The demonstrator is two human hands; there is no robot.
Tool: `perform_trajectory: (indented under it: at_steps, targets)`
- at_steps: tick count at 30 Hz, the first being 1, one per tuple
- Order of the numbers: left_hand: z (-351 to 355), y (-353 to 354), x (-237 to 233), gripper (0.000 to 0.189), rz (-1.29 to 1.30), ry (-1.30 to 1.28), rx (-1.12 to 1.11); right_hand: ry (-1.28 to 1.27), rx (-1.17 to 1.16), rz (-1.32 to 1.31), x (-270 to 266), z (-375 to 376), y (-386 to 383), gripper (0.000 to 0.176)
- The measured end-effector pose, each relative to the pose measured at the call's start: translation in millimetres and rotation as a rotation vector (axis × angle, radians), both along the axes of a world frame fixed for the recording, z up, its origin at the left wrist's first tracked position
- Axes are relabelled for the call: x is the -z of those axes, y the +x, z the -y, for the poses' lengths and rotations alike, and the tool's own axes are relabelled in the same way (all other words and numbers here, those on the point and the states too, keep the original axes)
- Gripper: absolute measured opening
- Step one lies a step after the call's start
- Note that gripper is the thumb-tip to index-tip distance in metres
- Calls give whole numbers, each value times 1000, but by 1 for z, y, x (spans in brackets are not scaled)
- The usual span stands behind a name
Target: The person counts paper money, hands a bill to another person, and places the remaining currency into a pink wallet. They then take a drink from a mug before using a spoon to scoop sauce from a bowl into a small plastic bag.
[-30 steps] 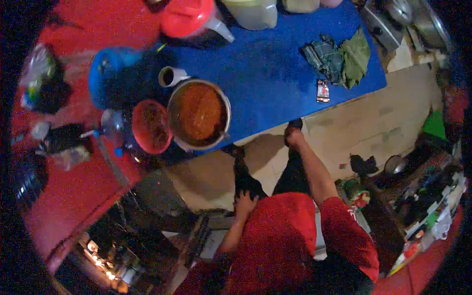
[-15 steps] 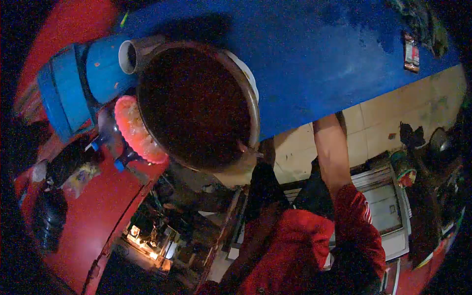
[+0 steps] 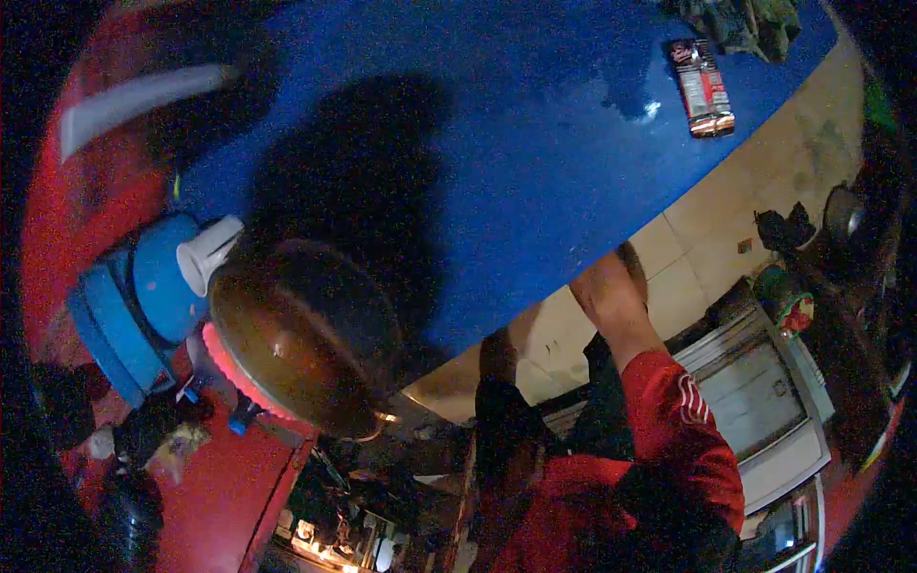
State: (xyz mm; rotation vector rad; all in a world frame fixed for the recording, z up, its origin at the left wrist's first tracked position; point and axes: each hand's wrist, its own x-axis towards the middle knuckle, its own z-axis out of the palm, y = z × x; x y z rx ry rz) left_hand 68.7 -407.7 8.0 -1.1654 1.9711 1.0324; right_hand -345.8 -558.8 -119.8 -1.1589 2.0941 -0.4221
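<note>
The metal pot [image 3: 301, 339] sits at the near-left corner of the blue surface [image 3: 535, 162], dark inside, with a red bowl [image 3: 222, 368] tucked against its left side and a blue container [image 3: 158, 286] just beyond that. A white cup [image 3: 208, 253] leans between the container and the pot's rim.

The person's left hand [image 3: 497, 358] is down in shadow at the surface's near edge, just to the right of the pot on the side where a small handle catches the light. It looks close to the pot rather than on it, and I cannot tell how its grip is set. The right hand [image 3: 604, 286] is well apart from the pot, pressed against the surface's edge further right. Its fingers are out of sight there, so its grip cannot be told either. A small packet [image 3: 702, 88] lies far off on the surface, near a bundle of cloth [image 3: 740, 17].

Half a second ago the pot filled the upper middle of the view, its mouth wide and black. Now it shows lower and to the left, and more bare blue shows beyond it. The packet has come in from the right edge. The right hand has kept to the surface's edge.
</note>
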Motion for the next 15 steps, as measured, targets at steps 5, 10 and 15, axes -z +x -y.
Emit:
perform_trajectory:
  at_steps: [5, 10, 15]
  targets:
    - [2, -76, -24, 32, 93, 178, -627, 49, 48, 109, -13, 1, -10, 31]
    - [-15, -109, -3, 35, 42, 184, -704, 178, 526, 412, -24, -5, -57, 31]
    - [-32, -102, -6, 36, 113, 170, -734, -259, 926, 861, -51, -17, -54, 33]
